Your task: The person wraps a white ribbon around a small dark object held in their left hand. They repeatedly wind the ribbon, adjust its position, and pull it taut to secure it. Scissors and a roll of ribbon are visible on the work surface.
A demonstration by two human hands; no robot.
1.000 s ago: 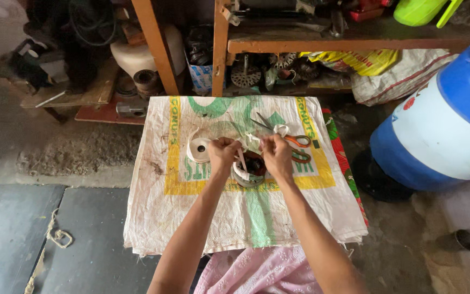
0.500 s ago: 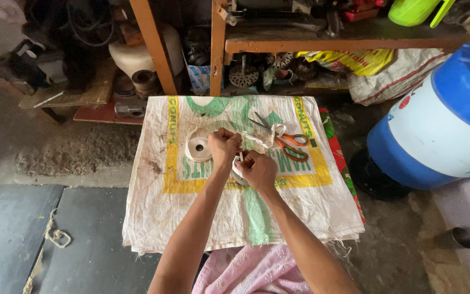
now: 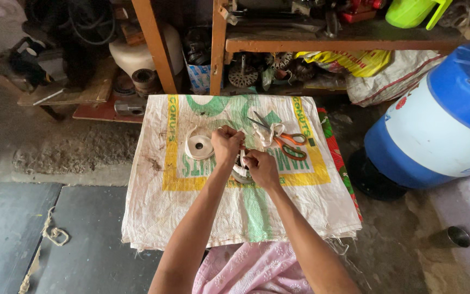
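Note:
Both hands meet over a white woven sack (image 3: pixel 202 212) spread on the floor. My left hand (image 3: pixel 226 144) is closed on a strip of white tape that runs down between the hands. My right hand (image 3: pixel 262 166) grips a dark round part (image 3: pixel 240 175) wrapped in that tape; most of the part is hidden under the fingers. A white tape roll (image 3: pixel 199 146) lies just left of my left hand. Orange-handled scissors (image 3: pixel 284 140) lie to the right, beside a small heap of white tape scraps (image 3: pixel 262 133).
A blue and white drum (image 3: pixel 441 120) stands at the right. Wooden shelving (image 3: pixel 218 43) with metal parts and a white jug runs along the back. A small metal cup (image 3: pixel 457 235) sits at the lower right, a rope loop (image 3: pixel 55 235) at the lower left.
My right hand has moved left and toward me, closing in beside the left hand. The left hand has stayed near the tape roll, and the view has shifted slightly.

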